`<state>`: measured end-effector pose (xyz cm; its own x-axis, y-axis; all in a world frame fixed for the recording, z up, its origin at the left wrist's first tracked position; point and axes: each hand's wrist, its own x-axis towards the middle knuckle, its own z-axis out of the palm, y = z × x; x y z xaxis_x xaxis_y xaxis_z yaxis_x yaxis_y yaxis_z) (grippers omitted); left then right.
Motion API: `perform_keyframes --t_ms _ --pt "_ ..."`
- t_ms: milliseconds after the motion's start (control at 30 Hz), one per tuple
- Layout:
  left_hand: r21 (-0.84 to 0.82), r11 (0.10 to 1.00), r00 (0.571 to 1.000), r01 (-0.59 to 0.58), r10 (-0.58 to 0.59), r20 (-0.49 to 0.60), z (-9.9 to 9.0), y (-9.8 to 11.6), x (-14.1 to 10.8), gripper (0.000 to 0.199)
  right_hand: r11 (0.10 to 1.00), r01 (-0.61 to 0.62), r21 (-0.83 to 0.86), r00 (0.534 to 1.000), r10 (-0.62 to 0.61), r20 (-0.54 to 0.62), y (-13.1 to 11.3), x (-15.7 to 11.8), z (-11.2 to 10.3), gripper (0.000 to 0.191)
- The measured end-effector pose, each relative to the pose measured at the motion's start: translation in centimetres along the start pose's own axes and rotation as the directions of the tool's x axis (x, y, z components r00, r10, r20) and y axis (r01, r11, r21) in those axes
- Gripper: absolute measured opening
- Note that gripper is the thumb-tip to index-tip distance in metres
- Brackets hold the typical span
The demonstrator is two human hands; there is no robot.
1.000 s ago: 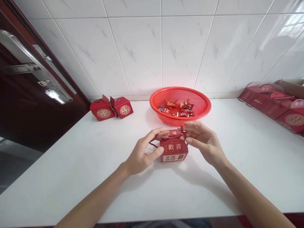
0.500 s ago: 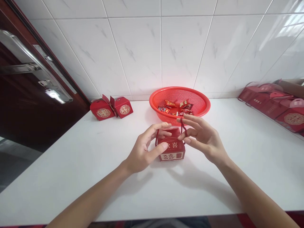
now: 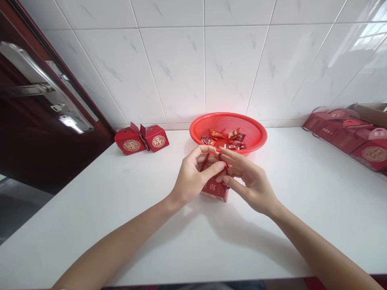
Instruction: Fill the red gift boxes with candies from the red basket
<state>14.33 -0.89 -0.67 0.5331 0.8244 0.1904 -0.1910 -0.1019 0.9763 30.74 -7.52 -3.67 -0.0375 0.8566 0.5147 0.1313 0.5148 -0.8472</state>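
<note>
A small red gift box [image 3: 214,188] with pale lettering stands on the white table in front of me, its upper part largely covered by my fingers. Dark red twisted cord [image 3: 204,162] rises from the box on both sides. My left hand [image 3: 196,173] is closed on the cord at the left, thumb across the top of the box. From the right, my right hand [image 3: 246,177] pinches the cord's other side, its fingertips meeting those of the left. Just behind them sits a red plastic basket [image 3: 256,139] holding wrapped candies [image 3: 234,135].
Two red boxes [image 3: 130,141] stand at the back left, close to the brown door [image 3: 27,133] with its metal handle and keys. Several more red boxes [image 3: 341,133] are grouped along the right. A tiled wall [image 3: 172,72] runs behind the table [image 3: 151,249].
Both hands have come together above the box, drawing the cord inward. The box has shifted slightly left, and more of it is covered.
</note>
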Motion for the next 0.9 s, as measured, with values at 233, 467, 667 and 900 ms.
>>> perform_keyframes --t_ms 233,467,667,900 --pt "-0.169 0.984 0.997 0.049 -0.058 -0.051 -0.2 -0.6 0.8 0.033 0.993 -0.08 0.088 0.988 0.09 -0.125 0.4 -0.5 0.6 0.037" --pt "-0.174 0.98 0.994 0.1 -0.107 -0.035 -0.2 -1.0 1.1 0.032 0.968 -0.221 0.121 0.952 0.241 -0.187 0.6 -0.8 0.4 0.02" --pt "-0.174 0.982 0.994 0.07 -0.083 -0.066 -0.2 -1.1 0.9 0.03 0.966 -0.24 0.099 0.947 0.255 -0.197 0.6 -0.8 0.3 0.02" --pt "-0.126 0.991 0.999 0.041 -0.042 -0.005 -0.3 -0.9 0.8 0.019 0.961 -0.242 0.133 0.951 0.261 -0.162 0.7 -0.9 0.4 0.02"
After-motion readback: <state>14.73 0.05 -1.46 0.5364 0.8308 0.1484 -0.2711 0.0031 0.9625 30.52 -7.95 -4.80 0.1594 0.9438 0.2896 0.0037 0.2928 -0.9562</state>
